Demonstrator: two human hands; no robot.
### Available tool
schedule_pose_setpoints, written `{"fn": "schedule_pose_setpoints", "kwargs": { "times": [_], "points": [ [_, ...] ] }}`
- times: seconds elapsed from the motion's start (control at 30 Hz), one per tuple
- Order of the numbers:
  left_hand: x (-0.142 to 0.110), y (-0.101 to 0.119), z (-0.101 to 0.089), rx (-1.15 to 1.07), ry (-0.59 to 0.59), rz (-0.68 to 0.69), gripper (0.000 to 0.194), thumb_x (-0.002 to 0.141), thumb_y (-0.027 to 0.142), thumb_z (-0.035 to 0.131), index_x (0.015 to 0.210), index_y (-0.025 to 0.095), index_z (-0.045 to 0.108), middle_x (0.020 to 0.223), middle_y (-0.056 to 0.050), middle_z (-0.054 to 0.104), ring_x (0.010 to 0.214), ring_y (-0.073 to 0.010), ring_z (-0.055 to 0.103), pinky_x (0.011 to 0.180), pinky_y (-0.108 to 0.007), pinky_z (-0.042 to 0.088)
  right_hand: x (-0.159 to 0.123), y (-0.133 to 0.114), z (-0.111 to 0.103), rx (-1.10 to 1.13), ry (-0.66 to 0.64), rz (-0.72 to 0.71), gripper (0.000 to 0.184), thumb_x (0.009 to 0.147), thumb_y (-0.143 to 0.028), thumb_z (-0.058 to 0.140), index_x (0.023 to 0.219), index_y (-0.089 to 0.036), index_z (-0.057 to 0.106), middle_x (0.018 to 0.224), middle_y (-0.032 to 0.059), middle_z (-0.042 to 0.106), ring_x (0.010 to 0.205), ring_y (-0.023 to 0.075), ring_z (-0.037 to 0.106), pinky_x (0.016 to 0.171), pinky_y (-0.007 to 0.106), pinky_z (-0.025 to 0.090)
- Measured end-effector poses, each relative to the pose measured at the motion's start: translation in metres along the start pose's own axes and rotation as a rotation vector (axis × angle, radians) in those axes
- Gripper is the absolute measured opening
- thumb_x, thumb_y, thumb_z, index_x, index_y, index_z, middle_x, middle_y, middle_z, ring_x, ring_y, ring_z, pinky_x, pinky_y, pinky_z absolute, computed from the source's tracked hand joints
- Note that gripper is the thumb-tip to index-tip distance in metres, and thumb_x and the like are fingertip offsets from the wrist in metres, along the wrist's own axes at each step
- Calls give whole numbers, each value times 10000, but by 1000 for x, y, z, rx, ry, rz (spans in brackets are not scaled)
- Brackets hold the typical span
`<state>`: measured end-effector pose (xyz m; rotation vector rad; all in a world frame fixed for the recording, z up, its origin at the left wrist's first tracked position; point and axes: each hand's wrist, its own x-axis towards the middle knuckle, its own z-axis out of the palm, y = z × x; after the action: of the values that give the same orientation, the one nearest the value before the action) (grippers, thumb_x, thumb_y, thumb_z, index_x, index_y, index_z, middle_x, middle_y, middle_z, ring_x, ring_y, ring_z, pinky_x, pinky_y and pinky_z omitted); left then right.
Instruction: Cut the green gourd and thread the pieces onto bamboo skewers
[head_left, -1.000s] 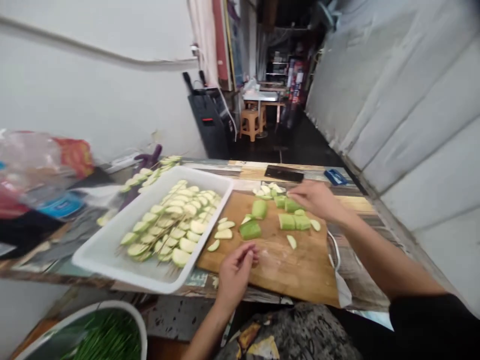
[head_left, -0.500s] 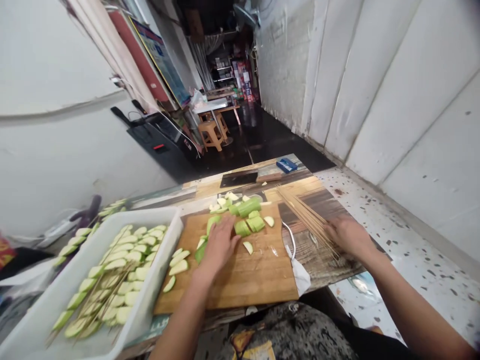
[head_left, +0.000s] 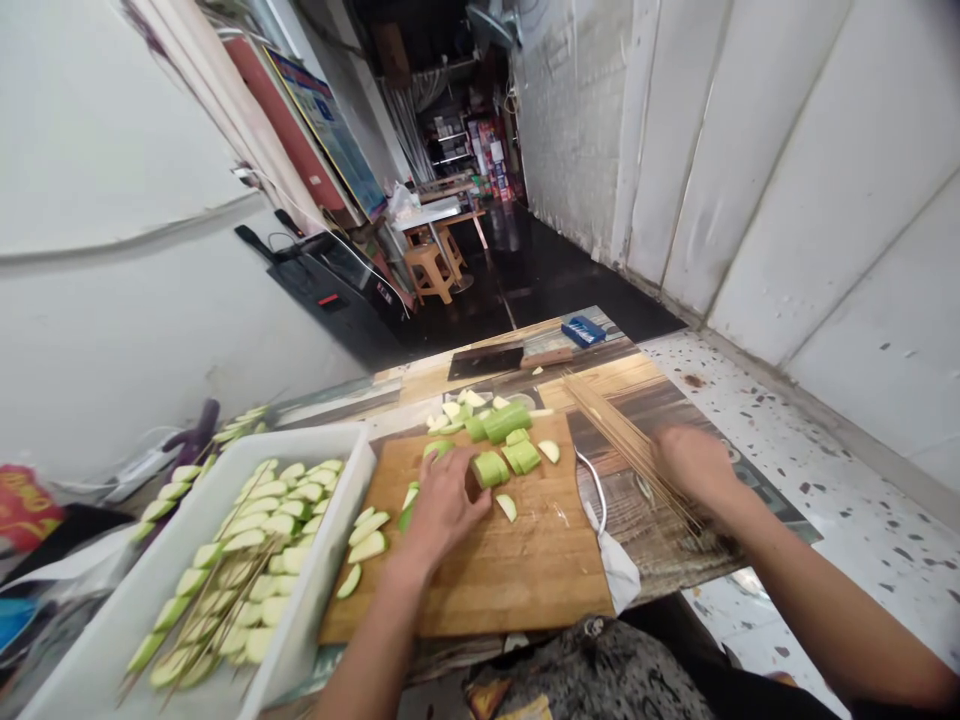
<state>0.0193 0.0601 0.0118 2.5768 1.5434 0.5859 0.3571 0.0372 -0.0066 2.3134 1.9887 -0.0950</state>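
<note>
My left hand [head_left: 448, 500] is over the wooden cutting board [head_left: 525, 575], fingers bent and apart, thumb beside a cut chunk of light green squash-like vegetable [head_left: 491, 468]. More chunks [head_left: 523, 455] and pale half-round slices [head_left: 367, 545] lie around it on the board. My right hand [head_left: 694, 465], blurred, has its fingers curled in at the right edge of a bundle of thin wooden skewers [head_left: 619, 430]. Whatever is inside those fingers is hidden. At the left, a white plastic tub [head_left: 356, 480] holds several rows of slices threaded on skewers [head_left: 251, 540].
A cleaver [head_left: 487, 362] with a wooden handle and a blue box [head_left: 583, 331] lie at the table's far side. A white handle loop [head_left: 595, 480] and white bag [head_left: 621, 572] are at the board's right edge. Beyond are stools [head_left: 430, 272] and a small table.
My right hand has curled its fingers and lifted slightly beside the skewers. The fingers of my left hand have bent toward the chunk. The whole view has shifted a little.
</note>
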Motion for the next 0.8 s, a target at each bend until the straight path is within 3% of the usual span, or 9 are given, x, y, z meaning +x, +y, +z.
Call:
{"fn": "schedule_pose_setpoints", "kwargs": {
  "times": [0.13, 0.23, 0.3, 0.4, 0.53, 0.63, 0.8],
  "points": [
    [-2, 4, -8, -113, -16, 2, 465, 681, 220, 569, 1137, 179, 490, 1104, -86, 522, 1013, -230, 499, 897, -378, 398, 7, -1, -1, -36, -91, 48, 276, 855, -313, 522, 1041, -111, 553, 999, 68, 590, 838, 156, 588, 725, 346, 495],
    [-1, 7, -13, -145, -75, 10, 435, 678, 210, 569, 1110, 193, 526, 1072, -77, 502, 954, -214, 516, 854, -352, 429, 11, -1, -4, -30, -104, 48, 239, 859, -298, 511, 979, -103, 579, 925, 70, 614, 795, 157, 598, 695, 333, 489],
    [-1, 7, -16, -147, -100, 21, 410, 679, 212, 573, 1088, 194, 541, 1043, -70, 505, 933, -207, 519, 844, -343, 434, 10, 1, -8, -9, -72, 38, 202, 854, -247, 481, 878, -94, 612, 821, 99, 638, 745, 186, 612, 639, 319, 464],
    [-1, 4, -19, -157, -41, 7, 403, 692, 230, 577, 1089, 181, 527, 1043, -74, 512, 959, -208, 509, 869, -350, 421, 7, 6, -13, 44, 19, 27, 214, 799, -207, 442, 759, -110, 628, 715, 139, 648, 686, 236, 618, 553, 305, 399],
    [-6, -3, -15, -183, -15, 1, 411, 697, 201, 566, 1101, 166, 500, 1074, -80, 514, 1001, -206, 495, 905, -353, 402, 6, 12, -14, 135, 133, 17, 182, 730, -220, 437, 713, -165, 609, 672, 81, 648, 631, 208, 599, 509, 274, 359],
    [-9, -4, -10, -174, -46, 14, 443, 676, 135, 546, 1114, 169, 483, 1105, -84, 510, 1028, -209, 487, 927, -355, 388, 9, 13, -10, 204, 182, -15, 185, 707, -201, 442, 757, -167, 617, 692, 61, 663, 639, 194, 605, 544, 263, 392],
    [-9, -2, -12, -147, -122, -3, 442, 695, 117, 516, 1131, 183, 490, 1154, -91, 463, 997, -209, 510, 872, -343, 428, 6, 12, -4, 313, 253, -92, 293, 770, -174, 397, 936, -153, 637, 899, 76, 692, 818, 204, 628, 713, 275, 438]
  ]
}}
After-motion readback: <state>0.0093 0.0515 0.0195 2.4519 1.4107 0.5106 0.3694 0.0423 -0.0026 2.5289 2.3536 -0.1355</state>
